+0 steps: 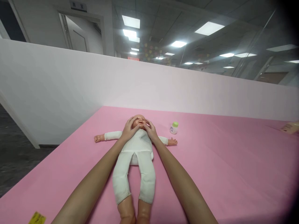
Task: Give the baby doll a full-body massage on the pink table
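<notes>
A baby doll point(136, 155) in a white suit lies on its back on the pink table point(221, 168), head away from me and arms spread. My left hand point(129, 128) rests on the left side of the doll's head, fingers laid over its cheek. On the other side, my right hand point(151, 129) cups the head the same way. Both forearms run along the doll's body. A small white bottle with a green cap point(174, 127) stands just right of the doll's head, apart from my right hand.
A white partition wall point(70, 84) borders the table at the back and left. A tan object point(291, 127) lies at the far right edge. A yellow label point(37, 217) sits at the near left corner. Dark floor lies to the left.
</notes>
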Motion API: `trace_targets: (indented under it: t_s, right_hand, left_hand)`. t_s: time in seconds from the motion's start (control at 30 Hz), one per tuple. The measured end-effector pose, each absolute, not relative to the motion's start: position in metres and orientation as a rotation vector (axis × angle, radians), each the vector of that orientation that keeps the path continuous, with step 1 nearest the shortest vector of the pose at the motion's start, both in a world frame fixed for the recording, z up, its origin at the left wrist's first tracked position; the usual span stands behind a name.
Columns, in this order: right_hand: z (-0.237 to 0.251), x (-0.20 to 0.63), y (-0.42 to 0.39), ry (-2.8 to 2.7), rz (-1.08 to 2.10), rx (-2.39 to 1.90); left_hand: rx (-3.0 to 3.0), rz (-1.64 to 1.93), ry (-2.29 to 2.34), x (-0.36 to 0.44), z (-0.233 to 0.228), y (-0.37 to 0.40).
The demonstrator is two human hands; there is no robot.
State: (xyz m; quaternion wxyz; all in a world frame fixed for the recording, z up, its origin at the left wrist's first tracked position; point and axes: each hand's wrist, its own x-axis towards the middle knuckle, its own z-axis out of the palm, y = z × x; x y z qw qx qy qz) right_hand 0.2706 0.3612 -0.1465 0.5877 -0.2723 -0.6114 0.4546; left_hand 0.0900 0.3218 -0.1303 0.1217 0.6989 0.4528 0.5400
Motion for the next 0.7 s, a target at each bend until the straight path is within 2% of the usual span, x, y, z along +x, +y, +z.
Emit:
trace_targets:
  t_s: [0.7]
  right_hand:
    - [-0.1488, 0.2705, 0.3637, -1.447, 1.033, -0.633]
  left_hand:
    - [2.012, 1.711, 1.238, 0.0912, -0.1306, 0.325]
